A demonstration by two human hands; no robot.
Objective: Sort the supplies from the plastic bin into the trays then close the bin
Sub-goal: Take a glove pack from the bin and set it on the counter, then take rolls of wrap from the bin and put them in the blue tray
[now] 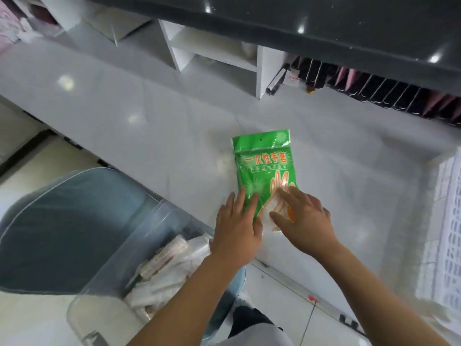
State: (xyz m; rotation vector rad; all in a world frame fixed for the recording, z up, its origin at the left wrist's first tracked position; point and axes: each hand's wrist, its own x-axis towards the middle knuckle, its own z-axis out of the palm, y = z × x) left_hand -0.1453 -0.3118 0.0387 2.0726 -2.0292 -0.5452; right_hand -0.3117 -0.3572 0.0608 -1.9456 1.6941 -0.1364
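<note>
A green packet of disposable gloves (264,166) lies flat on the white counter (149,126). My left hand (237,226) rests on its lower left edge with fingers spread flat. My right hand (304,218) lies over its lower right corner, fingers spread, pressing rather than gripping. Below the counter at lower left stands the clear plastic bin (139,245), open, with several rolled plastic-wrapped supplies (164,268) inside. Its blue-grey lid (62,233) lies to the left, against the bin. A white lattice tray (446,233) shows at the right edge.
White cubby shelves (219,58) stand at the back of the counter under a dark top (324,23). A row of dark and pink upright items (374,91) lines the back right, with a foil roll (275,82) beside them. Tiled floor lies below.
</note>
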